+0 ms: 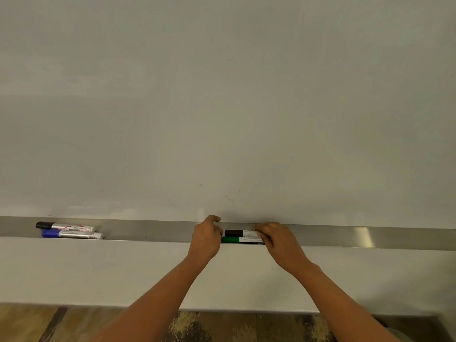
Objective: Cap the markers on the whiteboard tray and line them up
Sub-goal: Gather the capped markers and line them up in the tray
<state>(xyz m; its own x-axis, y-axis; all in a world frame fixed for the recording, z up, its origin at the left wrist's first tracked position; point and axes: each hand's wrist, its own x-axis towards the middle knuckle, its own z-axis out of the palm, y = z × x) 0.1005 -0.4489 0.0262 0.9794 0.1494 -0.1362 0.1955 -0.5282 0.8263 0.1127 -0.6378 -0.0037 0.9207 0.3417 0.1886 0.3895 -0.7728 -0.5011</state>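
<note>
Both arms reach forward to the metal tray [345, 236] under the whiteboard [222, 95]. The left hand [206, 239] sits loosely curled, wrist straight, fingers bent toward the cap ends of 2 markers; whether it touches them I cannot tell. The right hand [277, 239] lies palm down, its fingers draped over the far ends of the same pair, pressing rather than clenching. Between the hands, the black-capped marker [240, 233] lies against the tray's back, the green-capped marker [238, 240] just in front, touching it, both capped. Well out beyond the left hand, 2 more capped markers lie together: a black one [64, 226] behind, a blue one [72, 234] in front. Below the board's white lower panel [98, 272] runs a worn wooden floor [222, 327].
</note>
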